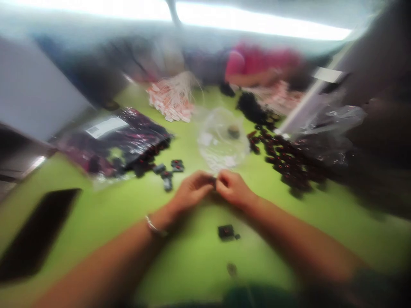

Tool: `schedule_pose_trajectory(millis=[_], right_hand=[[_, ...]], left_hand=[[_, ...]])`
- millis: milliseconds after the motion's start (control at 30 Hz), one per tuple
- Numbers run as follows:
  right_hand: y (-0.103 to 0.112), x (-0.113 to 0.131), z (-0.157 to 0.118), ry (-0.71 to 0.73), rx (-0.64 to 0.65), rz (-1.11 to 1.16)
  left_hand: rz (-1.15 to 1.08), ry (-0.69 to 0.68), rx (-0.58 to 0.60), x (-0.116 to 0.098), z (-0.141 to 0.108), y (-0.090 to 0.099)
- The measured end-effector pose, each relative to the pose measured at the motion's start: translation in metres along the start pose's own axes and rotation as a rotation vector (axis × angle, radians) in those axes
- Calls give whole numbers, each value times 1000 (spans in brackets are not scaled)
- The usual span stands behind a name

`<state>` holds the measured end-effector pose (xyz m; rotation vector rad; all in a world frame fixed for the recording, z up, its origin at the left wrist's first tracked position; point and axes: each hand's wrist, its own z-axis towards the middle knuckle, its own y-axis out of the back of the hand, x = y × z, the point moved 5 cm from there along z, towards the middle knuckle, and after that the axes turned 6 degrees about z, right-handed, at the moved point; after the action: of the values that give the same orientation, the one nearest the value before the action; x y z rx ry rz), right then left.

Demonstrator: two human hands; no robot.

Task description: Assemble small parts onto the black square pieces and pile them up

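My left hand [195,188] and my right hand [233,187] meet over the middle of the green table, fingers curled and fingertips nearly touching. Between them is a small dark part [214,182], mostly covered by the fingers and blurred. Both hands pinch it. Just beyond them stands a round clear plastic container [224,139] with small white pieces inside and a dark round lump. Nearer to me than the hands lies a black block-shaped part [226,232] with a tiny dark bit beside it. Several black and grey parts [167,174] lie left of my left hand.
At the left rests a plastic bag of dark parts [138,132], with a black flat slab [38,235] nearer. Many dark parts [289,164] are spread at the right beside a clear bag [334,128]. White-and-orange wired pieces [173,98] lie at the back; a person in pink [257,64] sits opposite.
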<state>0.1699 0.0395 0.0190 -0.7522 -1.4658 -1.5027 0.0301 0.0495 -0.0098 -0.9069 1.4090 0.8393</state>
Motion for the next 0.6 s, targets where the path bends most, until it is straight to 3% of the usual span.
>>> schedule_pose_trajectory(millis=[67,200,300,500,600], right_hand=[[1,1,0,9,-26,28],[-4,-4,-1,-234,45,325],[-6,-3,-2,-299,51,441],[-3,-3,-3,-285,48,317],[1,-1,0,-168,32,157]], left_hand=[[-95,55,-28,1,0,-1],[-238,87,-46,1,3,-2],[-260,81,-44,3,4,-1],[-131,14,-54,2,2,0],[-25,-35,-49,0,0,0]])
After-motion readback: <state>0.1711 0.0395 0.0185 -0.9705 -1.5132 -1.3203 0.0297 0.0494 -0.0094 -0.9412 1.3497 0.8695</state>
